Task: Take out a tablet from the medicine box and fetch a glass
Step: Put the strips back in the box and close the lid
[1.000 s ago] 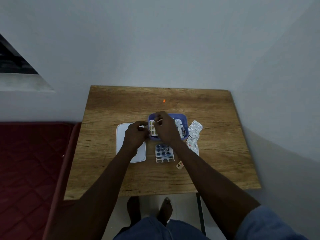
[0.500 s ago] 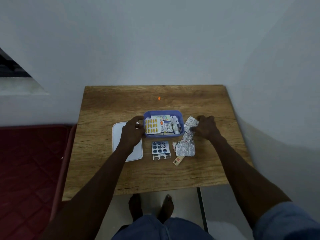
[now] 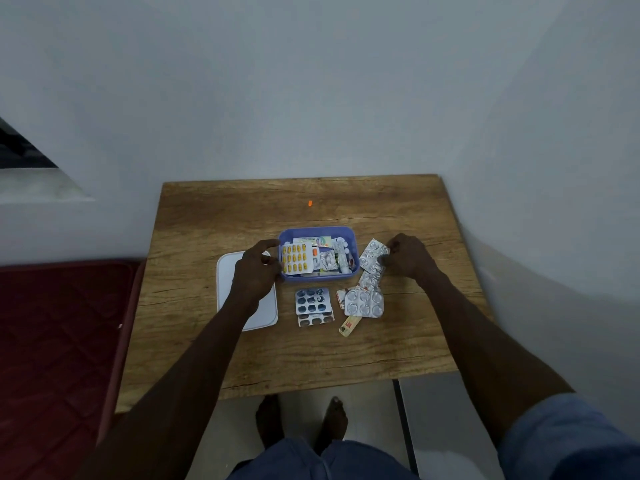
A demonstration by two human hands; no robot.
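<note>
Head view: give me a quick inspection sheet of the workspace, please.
Surface: wooden table, set in a wall corner.
Job's things: blue medicine box open, full of strips; yellow tablet strip on top; no glass seen.
Clutter: white lid; dark blister strip; silver strips; orange tablet lying loose.
Grippers: left hand grips the box's left end; right hand pinches a silver strip.
Cables: nothing seen.
Surroundings: red mattress, pale walls.

On the wooden table [image 3: 214, 216] the left hand [image 3: 254, 271] grips the blue medicine box [image 3: 317, 233] — strips crammed inside — while the right hand [image 3: 408, 258] pinches a silver blister strip [image 3: 371, 256] just beside it.
</note>
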